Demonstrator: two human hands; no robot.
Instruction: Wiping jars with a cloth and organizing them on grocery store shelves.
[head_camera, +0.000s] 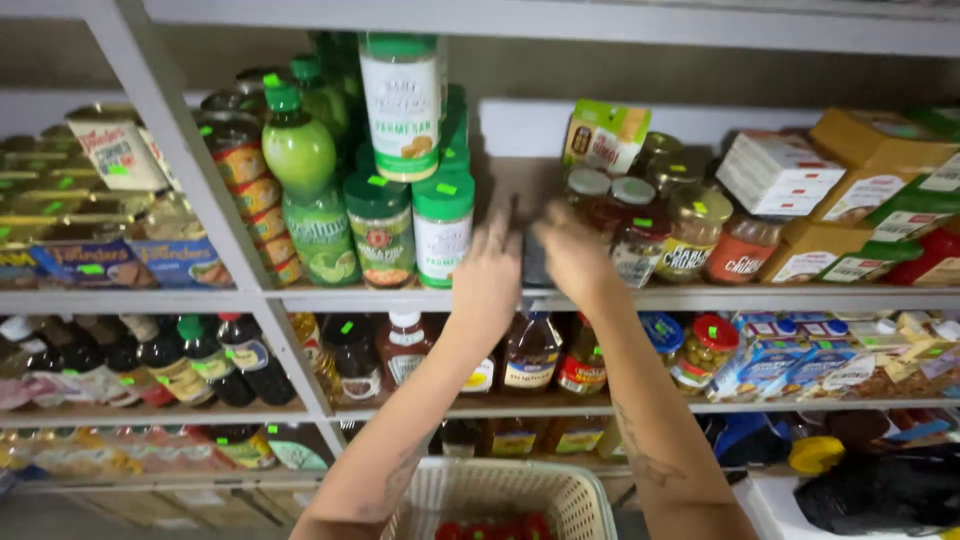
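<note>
Where both reach into the shelf (560, 298) gap, left hand (488, 272) and right hand (570, 250) blurred, grips impossible to tell, dark object (535, 262) between them unclear.

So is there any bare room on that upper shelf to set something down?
One gap only: bare shelf board between the green-lidded cheese shakers and the glass jars, where the left hand and right hand reach in. Everywhere else is crowded: lime juice bottles leftward, boxes rightward, sauce bottles below.
</note>
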